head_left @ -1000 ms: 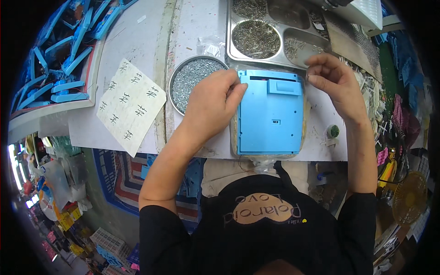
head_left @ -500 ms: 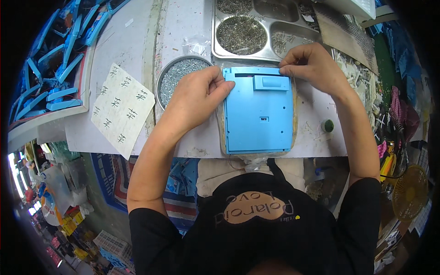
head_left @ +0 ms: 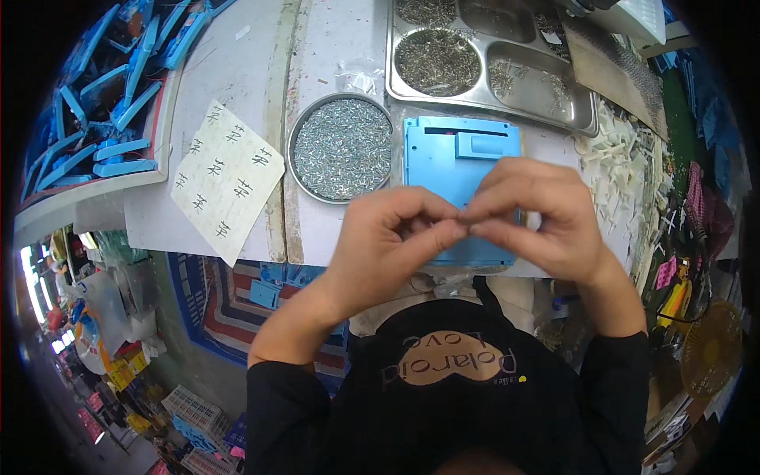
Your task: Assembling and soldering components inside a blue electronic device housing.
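My left hand (head_left: 388, 245) and my right hand (head_left: 542, 218) meet over the lower part of a light-blue plastic casing (head_left: 439, 170). Thumb and forefinger of each are pinched, and the fingertips touch. Whatever lies between them is too small or too hidden to make out. The casing rests flat, with a long slot along its far edge and a raised rectangular block (head_left: 480, 145) below that slot. My right hand and fingertips cover much of its near half. To the left of the casing, a round metal dish (head_left: 291, 150) holds many small shiny metal pieces (head_left: 342, 146).
Behind the casing is a steel compartment tray (head_left: 484, 101) with small metal parts. Paper with handwritten marks (head_left: 226, 186) lies left of the dish. A box of blue plastic parts (head_left: 127, 166) stands far left. White scraps (head_left: 613, 166) are heaped at the right.
Both hands have left the casing's far corners and come toward me, joining fingertip to fingertip above its near half. The whole scene has shifted slightly right in view.
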Demonstrator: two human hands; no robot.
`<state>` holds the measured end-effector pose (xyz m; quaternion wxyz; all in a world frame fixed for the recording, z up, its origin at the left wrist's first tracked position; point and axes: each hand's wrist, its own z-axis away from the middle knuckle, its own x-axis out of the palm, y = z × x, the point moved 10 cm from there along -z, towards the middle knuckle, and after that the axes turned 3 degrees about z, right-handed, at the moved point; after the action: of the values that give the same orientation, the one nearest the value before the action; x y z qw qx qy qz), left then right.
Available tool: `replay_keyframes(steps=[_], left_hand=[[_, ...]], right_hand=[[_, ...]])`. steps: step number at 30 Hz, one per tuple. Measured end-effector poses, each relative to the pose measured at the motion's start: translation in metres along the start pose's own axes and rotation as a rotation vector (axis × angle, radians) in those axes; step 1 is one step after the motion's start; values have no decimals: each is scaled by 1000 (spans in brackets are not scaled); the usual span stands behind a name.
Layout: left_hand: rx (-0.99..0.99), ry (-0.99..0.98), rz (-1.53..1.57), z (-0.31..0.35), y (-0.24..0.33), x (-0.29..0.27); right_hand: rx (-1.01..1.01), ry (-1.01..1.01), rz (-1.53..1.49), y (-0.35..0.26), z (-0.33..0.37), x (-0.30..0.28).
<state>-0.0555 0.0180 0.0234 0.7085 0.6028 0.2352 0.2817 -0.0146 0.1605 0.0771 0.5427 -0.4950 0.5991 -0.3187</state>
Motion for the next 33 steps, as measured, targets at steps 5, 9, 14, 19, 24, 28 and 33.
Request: replay_keyframes(steps=[5, 9, 14, 19, 24, 28, 33], left_hand=[[-244, -41, 521, 16, -20, 23], [-368, -40, 561, 27, -38, 29], [-423, -56, 941, 38, -36, 34], [-541, -282, 952, 40, -12, 20], [415, 405, -1138, -13, 16, -82], [369, 337, -1033, -23, -9, -90], [387, 404, -1104, -23, -5, -96]], right_hand=[[160, 3, -230, 17, 14, 18], [54, 25, 80, -9, 10, 18], [-362, 52, 552, -49, 7, 31], [-409, 104, 633, -43, 9, 32], [-143, 281, 468, -18, 6, -22], [-16, 321, 514, 5, 29, -48], [85, 255, 525, 29, 47, -40]])
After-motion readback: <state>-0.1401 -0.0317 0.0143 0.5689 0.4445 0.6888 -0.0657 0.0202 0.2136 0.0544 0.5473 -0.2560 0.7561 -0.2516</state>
